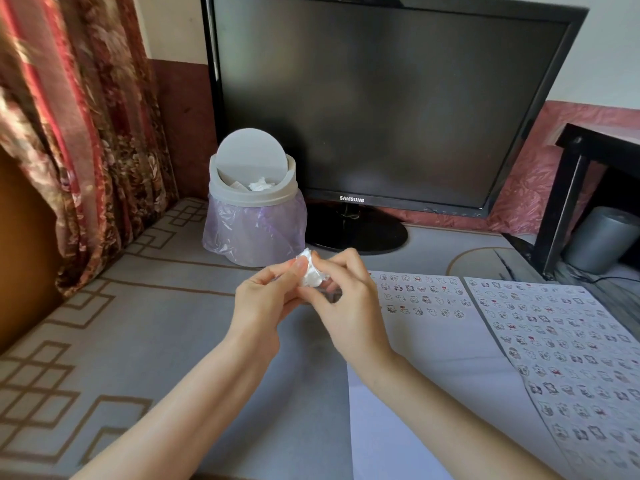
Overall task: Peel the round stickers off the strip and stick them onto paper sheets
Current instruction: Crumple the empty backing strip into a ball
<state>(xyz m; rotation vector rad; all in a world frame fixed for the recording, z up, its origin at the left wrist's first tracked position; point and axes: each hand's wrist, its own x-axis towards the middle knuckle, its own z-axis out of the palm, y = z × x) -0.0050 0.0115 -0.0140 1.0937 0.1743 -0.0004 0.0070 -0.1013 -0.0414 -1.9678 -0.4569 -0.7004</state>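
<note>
Both hands meet over the middle of the grey patterned table cover (145, 306), pinching a small crumpled white wad of paper (311, 271) between them. The left hand (266, 299) has thumb and fingers curled in tight on the wad from the 9 o'clock side, and the right hand (346, 299) grips it from 3 o'clock, fingers bunched just as close. Can't tell whether that wad is spent sticker backing or something else, it's too scrunched.

Out at 3 o'clock from the hands lies a white paper sheet with a few rows of small cartoon stickers (422, 296) along its far edge, the rest of it bare. Just beside that, at 4 o'clock, is a second white sheet packed with stickers (561, 348) nearly all over.

At 11 o'clock from the hands stands a small white swing-lid desk bin with a pale purple plastic liner (254, 202), lid tipped open, some white scraps inside. Behind it at 12 to 1 o'clock sits a black flat-screen monitor (388, 98), screen dark. A red floral curtain (79, 133) hangs at 10 o'clock.
</note>
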